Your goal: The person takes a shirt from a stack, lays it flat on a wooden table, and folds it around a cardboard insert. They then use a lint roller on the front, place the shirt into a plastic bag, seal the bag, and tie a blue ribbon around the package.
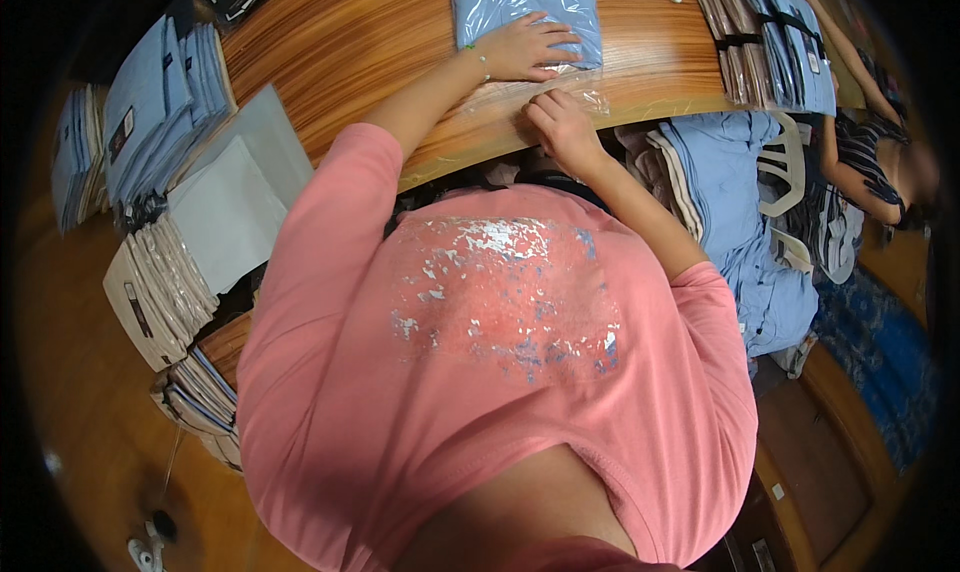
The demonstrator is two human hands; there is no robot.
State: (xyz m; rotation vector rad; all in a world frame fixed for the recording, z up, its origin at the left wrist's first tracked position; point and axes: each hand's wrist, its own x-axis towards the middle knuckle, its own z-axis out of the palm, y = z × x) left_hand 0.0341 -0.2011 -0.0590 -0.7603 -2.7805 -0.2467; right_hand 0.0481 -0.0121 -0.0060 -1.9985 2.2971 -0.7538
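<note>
A folded light-blue garment in a clear plastic bag (525, 7) lies on the wooden table (360, 42) in front of me. My left hand (530, 48) rests flat on its near end, fingers spread. My right hand (560, 122) pinches the loose flap of the clear bag (500, 97) at the table's near edge, fingers curled on the plastic. My pink shirt (500, 362) fills the lower middle of the view.
Stacks of bagged light-blue and beige garments (160, 102) stand at the left, with grey card sheets (235, 197) beside them. A banded bundle of packs (765, 37) lies at the right of the table. Blue garments (740, 202) pile below. Another person (870, 162) sits at far right.
</note>
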